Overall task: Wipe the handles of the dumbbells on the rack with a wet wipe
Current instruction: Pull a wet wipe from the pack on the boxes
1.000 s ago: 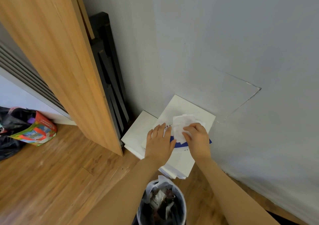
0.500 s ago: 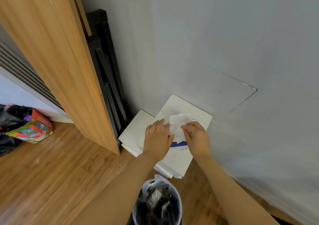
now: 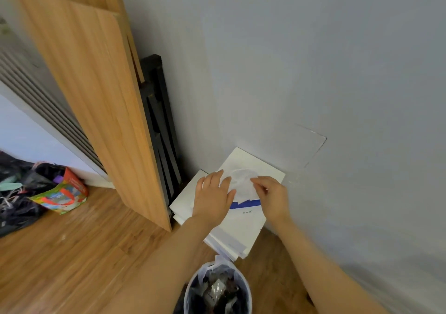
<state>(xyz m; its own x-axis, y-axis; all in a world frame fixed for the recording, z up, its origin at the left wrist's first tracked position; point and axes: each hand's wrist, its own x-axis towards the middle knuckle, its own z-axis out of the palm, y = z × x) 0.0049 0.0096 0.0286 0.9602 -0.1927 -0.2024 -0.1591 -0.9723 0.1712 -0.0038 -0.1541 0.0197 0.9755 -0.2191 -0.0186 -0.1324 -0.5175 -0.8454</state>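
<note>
A white wet wipe [image 3: 242,184] is stretched between my two hands, in front of a stack of white boxes [image 3: 243,227] leaning at the base of the grey wall. My left hand [image 3: 212,196] pinches the wipe's left edge with fingers spread over it. My right hand [image 3: 271,196] grips its right edge between thumb and fingers. No dumbbells or rack appear in view.
A small bin [image 3: 218,289] lined with a plastic bag and full of rubbish stands on the wood floor just below my arms. Wooden boards [image 3: 96,91] and a black folded frame [image 3: 159,125] lean on the wall at left. Colourful and black bags [image 3: 48,188] lie at far left.
Both hands keep hold of the wipe and have pulled it wider between them. My view has tilted upward, showing more of the boards and wall.
</note>
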